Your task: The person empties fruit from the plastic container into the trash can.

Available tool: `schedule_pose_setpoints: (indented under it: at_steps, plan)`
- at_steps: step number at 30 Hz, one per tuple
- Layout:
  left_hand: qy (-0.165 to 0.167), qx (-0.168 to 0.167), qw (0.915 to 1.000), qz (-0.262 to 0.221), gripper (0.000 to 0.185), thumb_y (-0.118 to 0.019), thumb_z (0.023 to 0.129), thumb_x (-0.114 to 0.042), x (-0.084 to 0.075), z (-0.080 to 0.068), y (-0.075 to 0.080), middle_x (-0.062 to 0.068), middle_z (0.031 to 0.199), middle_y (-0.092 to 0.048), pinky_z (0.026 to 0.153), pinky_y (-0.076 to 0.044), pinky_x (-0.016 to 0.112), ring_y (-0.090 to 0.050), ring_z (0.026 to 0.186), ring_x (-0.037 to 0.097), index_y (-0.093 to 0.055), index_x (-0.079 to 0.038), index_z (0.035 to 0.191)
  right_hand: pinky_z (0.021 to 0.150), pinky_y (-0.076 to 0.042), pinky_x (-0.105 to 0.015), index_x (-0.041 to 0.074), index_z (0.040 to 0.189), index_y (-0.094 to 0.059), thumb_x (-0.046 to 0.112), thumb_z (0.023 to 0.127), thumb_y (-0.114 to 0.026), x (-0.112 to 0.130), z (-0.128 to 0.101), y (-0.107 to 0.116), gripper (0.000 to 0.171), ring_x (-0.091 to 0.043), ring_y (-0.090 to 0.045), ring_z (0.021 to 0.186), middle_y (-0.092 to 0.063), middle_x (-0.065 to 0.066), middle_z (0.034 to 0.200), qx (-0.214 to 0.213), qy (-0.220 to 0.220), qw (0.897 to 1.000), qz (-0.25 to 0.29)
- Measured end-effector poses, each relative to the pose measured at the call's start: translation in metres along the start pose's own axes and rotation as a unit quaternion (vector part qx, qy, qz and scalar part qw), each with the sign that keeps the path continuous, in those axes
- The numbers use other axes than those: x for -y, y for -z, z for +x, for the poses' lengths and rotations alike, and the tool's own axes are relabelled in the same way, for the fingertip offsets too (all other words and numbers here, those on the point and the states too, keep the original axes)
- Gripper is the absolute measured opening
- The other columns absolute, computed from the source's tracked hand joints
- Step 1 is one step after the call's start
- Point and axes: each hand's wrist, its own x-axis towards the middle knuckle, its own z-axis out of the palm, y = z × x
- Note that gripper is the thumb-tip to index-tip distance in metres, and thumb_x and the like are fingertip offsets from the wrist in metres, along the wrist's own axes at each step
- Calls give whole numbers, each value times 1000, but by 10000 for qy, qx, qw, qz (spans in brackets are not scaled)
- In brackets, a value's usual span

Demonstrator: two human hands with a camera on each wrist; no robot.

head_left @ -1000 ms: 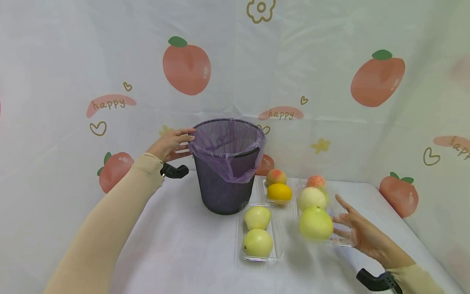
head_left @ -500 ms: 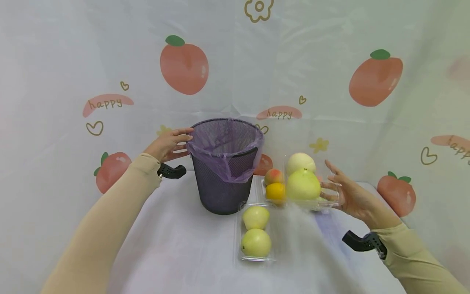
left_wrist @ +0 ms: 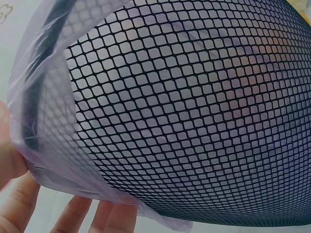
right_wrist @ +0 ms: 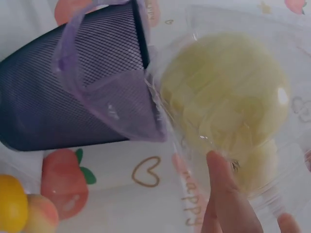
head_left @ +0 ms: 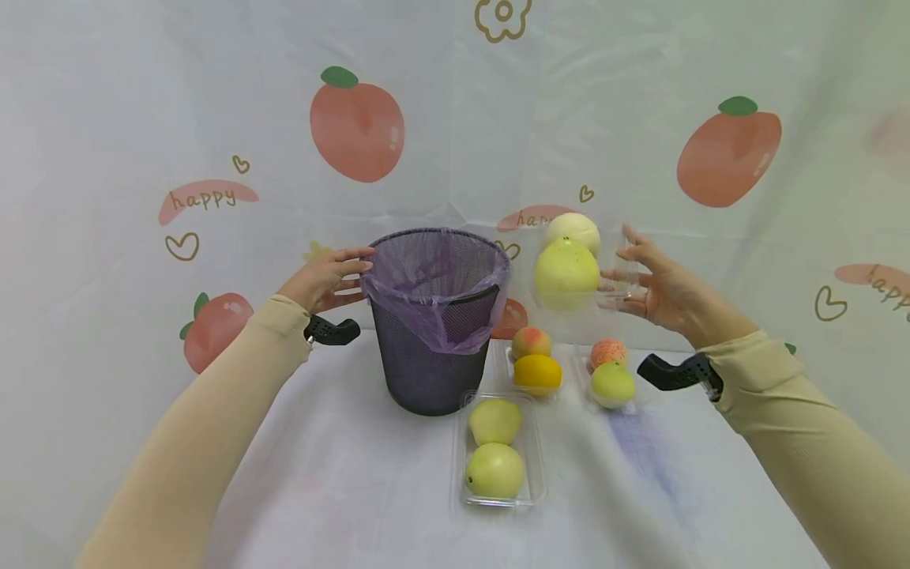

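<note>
A black mesh bin (head_left: 434,348) lined with a purple bag (head_left: 435,273) stands on the white table. My left hand (head_left: 341,276) rests against its left rim with fingers fairly straight; the left wrist view shows the mesh bin (left_wrist: 194,121) up close with my fingers (left_wrist: 73,218) beneath it. My right hand (head_left: 640,280) holds a clear plastic tray (head_left: 611,292) in the air just right of the bin's rim. The tray carries a yellow-green fruit (head_left: 566,273) and a pale one (head_left: 573,231). In the right wrist view the tray's fruit (right_wrist: 228,97) sits beside the bin (right_wrist: 73,97).
On the table lie a clear tray with two yellow-green fruits (head_left: 495,450), a tray with a peach (head_left: 532,342) and an orange (head_left: 537,371), and a pink fruit (head_left: 609,352) beside a small green one (head_left: 613,385). A fruit-print cloth backs the table.
My right hand has lifted the clear tray with its two fruits from the table up and left, to beside the bin's rim. The left hand and bin have stayed put.
</note>
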Motion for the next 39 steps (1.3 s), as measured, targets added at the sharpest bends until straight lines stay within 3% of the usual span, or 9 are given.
schedule_pose_setpoints:
  at_steps: [2, 5, 9, 15, 20, 24, 29, 36, 39]
  plan:
    - [-26, 11, 10000, 19, 56, -55, 100, -21, 0, 0, 0, -6, 120, -46, 107, -44, 35, -52, 107, 15, -33, -19, 152, 77, -61, -35, 55, 149, -3, 32, 100, -51, 9, 6, -8, 73, -17, -64, 96, 9, -6, 161, -165, -1, 9998, -97]
    - [-68, -20, 9999, 73, 56, -54, 100, -22, -1, 0, -1, -5, 122, -46, 108, -43, 37, -52, 108, 16, -33, -18, 152, 80, -60, -35, 56, 148, -3, 35, 98, -54, 20, 15, -20, 75, -21, -50, 118, 4, -2, 161, -398, 23, 9989, -257]
    - [-88, -49, 9998, 145, 56, -54, 101, -22, -2, -1, -1, -3, 127, -46, 109, -43, 37, -53, 108, 15, -33, -18, 152, 80, -60, -34, 57, 148, -5, 36, 95, -59, 34, 24, -37, 78, -30, -26, 141, 4, -10, 161, -712, 129, 9964, -436]
    - [-90, -36, 9998, 156, 56, -53, 101, -22, -2, -2, 0, -4, 125, -46, 110, -41, 39, -52, 110, 16, -32, -18, 152, 76, -61, -33, 53, 149, -9, 31, 92, -65, 50, 32, -57, 83, -38, -20, 144, 8, -14, 161, -971, 399, 9915, -769]
    - [-63, -33, 9999, 136, 56, -53, 101, -22, -2, -4, 0, -4, 124, -46, 111, -40, 40, -49, 116, 20, -32, -18, 152, 76, -61, -36, 51, 150, -15, 25, 91, -67, 58, 36, -73, 83, -40, -21, 144, 5, -15, 161, -1109, 547, 9877, -961]
    - [-68, -22, 9999, 148, 56, -54, 101, -22, -2, -4, 0, -5, 124, -46, 111, -40, 40, -51, 113, 18, -32, -18, 152, 69, -61, -35, 51, 149, -19, 23, 91, -67, 64, 40, -84, 81, -41, -33, 137, -1, -18, 161, -1236, 662, 9820, -1270]
    - [-51, -46, 9999, 132, 56, -54, 100, -22, -2, -3, -1, -7, 121, -46, 110, -42, 39, -52, 108, 15, -33, -19, 152, 59, -61, -34, 50, 148, -24, 20, 89, -69, 69, 46, -97, 80, -44, -41, 132, -12, -9, 161, -1393, 828, 9729, -1652]
    - [-76, -43, 9998, 198, 57, -54, 100, -24, -1, -2, -1, -7, 122, -46, 110, -41, 38, -51, 111, 16, -32, -19, 152, 86, -56, -49, 49, 147, -29, 20, 87, -72, 66, 54, -116, 79, -37, -49, 124, -22, -2, 158, -1621, 1051, 9478, -2535]
    - [-82, -51, 9997, 222, 56, -54, 100, -24, -1, -2, -2, -6, 124, -45, 110, -41, 39, -52, 110, 15, -33, -19, 152, 87, -56, -50, 48, 147, -31, 20, 86, -73, 63, 57, -122, 79, -29, -53, 117, -20, 4, 159, -1682, 1155, 9361, -2865]
